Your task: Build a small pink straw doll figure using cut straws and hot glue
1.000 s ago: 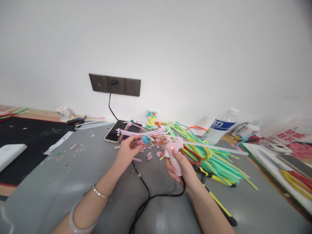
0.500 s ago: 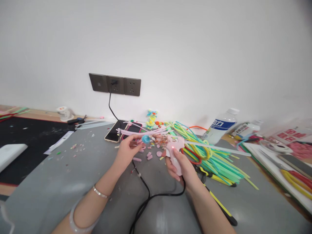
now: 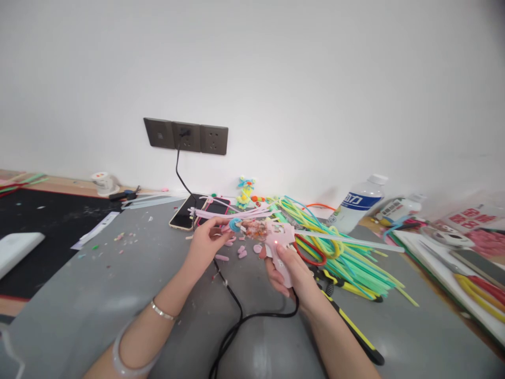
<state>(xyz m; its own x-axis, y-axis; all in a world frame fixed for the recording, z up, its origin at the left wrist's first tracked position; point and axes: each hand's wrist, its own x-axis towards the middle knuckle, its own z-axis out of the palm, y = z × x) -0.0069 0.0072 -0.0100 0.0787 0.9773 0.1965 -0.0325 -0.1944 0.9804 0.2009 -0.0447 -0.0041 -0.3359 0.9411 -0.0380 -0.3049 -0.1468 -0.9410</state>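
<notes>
My right hand [image 3: 290, 268] is wrapped round the handle of a pink hot glue gun [image 3: 281, 239] with a small red light lit. A long clear glue stick [image 3: 351, 240] sticks out of its back, and its nozzle end is crusted with brownish residue. In a pinch, my left hand [image 3: 207, 239] holds a small blue coiled piece [image 3: 235, 225] with some pink at its fingertips. The nozzle tip points at the blue piece, close to or touching it; I cannot tell which. Short pink pieces [image 3: 242, 253] lie on the grey table just below.
Behind my hands lie a phone [image 3: 182, 216] and long pink stems [image 3: 232, 213]. At right are green and yellow pipe cleaners [image 3: 355, 268], yellow-black pliers [image 3: 355, 329] and a bottle [image 3: 357, 205]. The black cord [image 3: 236, 310] runs between my arms to the wall socket [image 3: 185, 137].
The glue gun in my right hand has shifted slightly left, bringing its nozzle nearer the blue piece. My left hand has barely moved.
</notes>
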